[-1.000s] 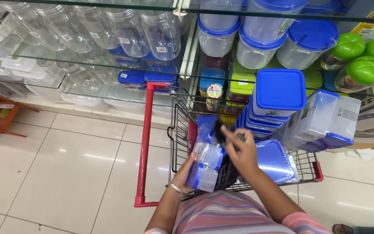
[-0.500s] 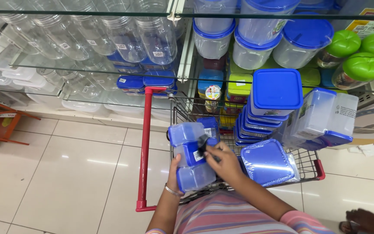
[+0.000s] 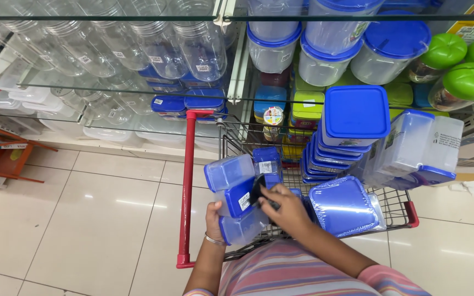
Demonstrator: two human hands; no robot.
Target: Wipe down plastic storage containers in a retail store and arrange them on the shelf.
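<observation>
My left hand [image 3: 213,220] grips from below a wrapped stack of three small clear containers with blue lids [image 3: 236,199], held above the near left corner of the wire shopping cart [image 3: 397,204]. My right hand [image 3: 288,208] rests on the stack's right side, its fingers pinching a small black object [image 3: 258,192] pressed against the middle container near its white label. A silver bangle sits on my left wrist. Inside the cart lie another small blue-lidded pack [image 3: 267,160] and a large clear tub on its side [image 3: 342,205].
A tall pile of square blue-lidded boxes [image 3: 352,123] fills the cart's far right. The cart's red handle bar [image 3: 187,186] runs along its left. Glass shelves behind hold clear jars [image 3: 201,49], blue-lidded tubs [image 3: 325,52] and green-lidded jars [image 3: 459,85]. Tiled floor lies left.
The wrapped stack has risen out of the cart and shifted left. My right hand has moved from above the cart onto the stack's side with the black object.
</observation>
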